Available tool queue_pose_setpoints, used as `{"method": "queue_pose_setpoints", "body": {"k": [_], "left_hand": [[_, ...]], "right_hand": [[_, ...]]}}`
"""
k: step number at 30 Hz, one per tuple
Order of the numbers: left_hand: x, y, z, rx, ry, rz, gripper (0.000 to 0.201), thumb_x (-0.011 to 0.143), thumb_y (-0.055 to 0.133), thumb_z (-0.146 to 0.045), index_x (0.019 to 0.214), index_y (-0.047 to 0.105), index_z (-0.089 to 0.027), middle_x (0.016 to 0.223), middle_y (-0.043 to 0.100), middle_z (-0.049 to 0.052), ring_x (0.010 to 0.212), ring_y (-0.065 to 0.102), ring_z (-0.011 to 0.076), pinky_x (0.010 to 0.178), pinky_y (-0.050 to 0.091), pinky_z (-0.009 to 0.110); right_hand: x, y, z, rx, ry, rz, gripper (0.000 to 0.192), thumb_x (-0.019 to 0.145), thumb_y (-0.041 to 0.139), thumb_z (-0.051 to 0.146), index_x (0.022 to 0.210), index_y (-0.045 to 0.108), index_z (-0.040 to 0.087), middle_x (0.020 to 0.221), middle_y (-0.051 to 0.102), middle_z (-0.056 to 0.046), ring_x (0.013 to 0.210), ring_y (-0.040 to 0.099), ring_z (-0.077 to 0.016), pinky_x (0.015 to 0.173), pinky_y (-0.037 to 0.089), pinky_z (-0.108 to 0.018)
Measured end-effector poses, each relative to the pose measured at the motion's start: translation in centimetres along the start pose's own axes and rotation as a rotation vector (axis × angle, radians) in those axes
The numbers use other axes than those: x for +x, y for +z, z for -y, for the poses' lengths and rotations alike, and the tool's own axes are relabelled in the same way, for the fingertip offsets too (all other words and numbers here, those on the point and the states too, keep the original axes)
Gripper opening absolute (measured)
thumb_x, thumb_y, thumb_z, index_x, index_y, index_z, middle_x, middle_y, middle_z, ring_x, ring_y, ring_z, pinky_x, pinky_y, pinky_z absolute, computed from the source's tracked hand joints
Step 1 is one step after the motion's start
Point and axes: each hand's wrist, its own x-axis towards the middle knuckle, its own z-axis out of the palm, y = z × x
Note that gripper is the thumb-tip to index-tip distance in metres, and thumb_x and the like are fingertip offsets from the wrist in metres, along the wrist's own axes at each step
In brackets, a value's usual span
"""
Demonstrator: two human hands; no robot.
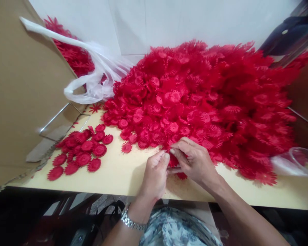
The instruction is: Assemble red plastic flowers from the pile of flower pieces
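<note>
Close together at the front of the big heap of red flower pieces (174,97), my two hands meet over the table edge. My left hand (155,172) is closed, its thumb and finger pinching the edge of a red flower piece (173,160). Fingers bent, my right hand (195,159) pinches the same piece from the other side. The fingers hide part of it, so I cannot tell how many layers it has. Another red piece (182,176) lies just under my right hand. Left of my hands sits a smaller pile of round, thicker red flowers (83,150).
The cream tabletop (118,171) carries both piles. A white plastic bag (97,75) with red pieces behind it stands at the back left, beside a cardboard box (23,85) and a metal wire frame (55,118). A clear plastic container (305,160) is at the right edge.
</note>
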Motion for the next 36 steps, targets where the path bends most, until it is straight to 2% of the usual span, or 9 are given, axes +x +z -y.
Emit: {"method": "queue_pose_setpoints", "body": {"k": [7,12,14,17,21,24,29,30,36], "left_hand": [[1.3,-0.3,0.1,0.204,0.137,-0.009,0.024,0.083,0.055,-0.032,0.066,0.052,-0.016,0.063,0.042,-0.005,0.059,0.038,0.0076,0.053,0.043,0.015],[1.4,-0.3,-0.1,0.194,0.124,0.008,0.024,0.083,0.055,-0.033,0.066,0.051,-0.017,0.059,0.041,-0.006,0.052,0.037,0.0062,0.05,0.042,0.014],[1.4,-0.1,-0.4,0.162,0.061,0.054,0.024,0.085,0.052,-0.035,0.069,0.052,-0.017,0.057,0.044,-0.006,0.047,0.039,0.0059,0.048,0.041,0.016],[1.3,0.0,-0.9,0.15,-0.011,0.066,0.022,0.085,0.05,-0.033,0.07,0.053,-0.017,0.055,0.046,-0.006,0.043,0.04,0.006,0.044,0.04,0.017],[1.5,-0.3,-0.9,0.207,0.085,-0.016,0.027,0.083,0.052,-0.027,0.059,0.047,-0.016,0.053,0.042,-0.006,0.045,0.038,0.0045,0.044,0.035,0.013],[1.5,-0.3,-0.6,0.244,0.137,-0.054,0.029,0.08,0.054,-0.024,0.054,0.041,-0.016,0.052,0.039,-0.007,0.046,0.037,0.0043,0.043,0.034,0.013],[1.2,0.4,-1.0,0.31,0.022,0.039,0.023,0.083,0.045,-0.025,0.062,0.046,-0.018,0.052,0.048,-0.006,0.042,0.048,0.0076,0.041,0.042,0.017],[1.0,0.5,-1.2,0.345,0.003,0.059,0.022,0.084,0.044,-0.026,0.063,0.047,-0.018,0.051,0.05,-0.005,0.042,0.05,0.0087,0.041,0.044,0.018],[0.2,0.8,-1.6,0.535,0.038,0.09,0.024,0.085,0.045,-0.034,0.067,0.049,-0.019,0.051,0.056,-0.003,0.041,0.057,0.0116,0.043,0.051,0.022]], "right_hand": [[1.1,0.4,-0.4,-0.224,-0.003,-0.086,0.022,0.085,0.04,0.009,0.074,0.057,0.017,0.065,0.053,-0.003,0.057,0.051,-0.0141,0.051,0.04,-0.023],[1.5,-0.6,-0.5,-0.06,0.061,-0.02,0.022,0.087,0.041,0.013,0.073,0.057,0.017,0.06,0.053,0.0,0.051,0.05,-0.0109,0.049,0.039,-0.02],[1.5,-1.2,-0.6,0.043,0.093,0.027,0.02,0.089,0.042,0.017,0.08,0.06,0.017,0.063,0.058,0.0,0.055,0.054,-0.0106,0.053,0.042,-0.02],[1.4,-2.1,-0.8,0.127,0.104,0.049,0.02,0.091,0.043,0.025,0.099,0.06,0.018,0.08,0.065,-0.003,0.07,0.061,-0.0129,0.064,0.047,-0.022],[0.9,-2.5,-0.9,0.108,0.014,0.127,0.032,0.082,0.062,0.038,0.106,0.057,0.016,0.09,0.063,-0.005,0.08,0.059,-0.0157,0.07,0.048,-0.025],[0.8,-2.5,-0.9,0.078,-0.042,0.175,0.035,0.079,0.066,0.037,0.104,0.056,0.016,0.093,0.063,-0.006,0.085,0.059,-0.0165,0.073,0.047,-0.025],[0.9,-2.8,-0.9,0.138,-0.027,0.165,0.009,0.086,0.054,0.021,0.091,0.059,0.016,0.08,0.064,-0.004,0.072,0.059,-0.0126,0.065,0.046,-0.021],[0.8,-2.8,-0.9,0.151,-0.018,0.157,0.009,0.087,0.051,0.018,0.088,0.06,0.017,0.075,0.064,-0.002,0.068,0.059,-0.0116,0.062,0.045,-0.021],[0.4,-2.1,-0.7,0.097,0.073,-0.017,0.013,0.083,0.048,0.01,0.078,0.058,0.018,0.064,0.06,0.001,0.057,0.055,-0.0095,0.054,0.042,-0.019]]}}
